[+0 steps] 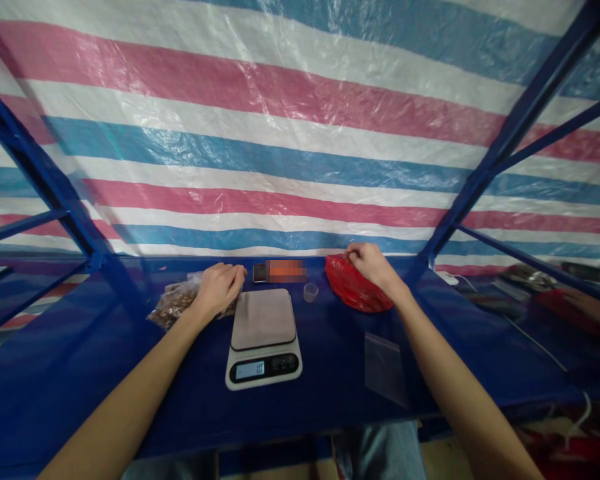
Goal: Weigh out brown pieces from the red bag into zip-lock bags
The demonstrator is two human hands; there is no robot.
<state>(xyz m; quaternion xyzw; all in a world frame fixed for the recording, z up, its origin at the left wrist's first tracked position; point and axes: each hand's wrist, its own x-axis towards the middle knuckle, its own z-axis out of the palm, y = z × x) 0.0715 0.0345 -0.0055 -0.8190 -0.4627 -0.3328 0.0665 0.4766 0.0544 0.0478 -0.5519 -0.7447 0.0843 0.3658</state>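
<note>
My left hand (pixel 219 290) lies palm down over the right end of a clear plastic bag of small brown pieces (pixel 173 303). It is unclear whether the fingers grip the bag. My right hand (pixel 373 265) curls over the top of a crumpled red plastic bag (pixel 356 288). Between the hands stands a white digital kitchen scale (pixel 263 338) with a lit display and nothing on its steel plate. Behind it are a small clear plastic cup (pixel 311 292) and a dark flat object (pixel 260 273), partly blurred out. A flat clear zip bag (pixel 384 369) lies below my right forearm.
Everything stands on a blue-covered table (pixel 100 373). A blue metal frame (pixel 520 127) rises at both sides, backed by a striped tarpaulin (pixel 280 133). A white plug (pixel 447 277) and its cable lie beyond the right side of the frame.
</note>
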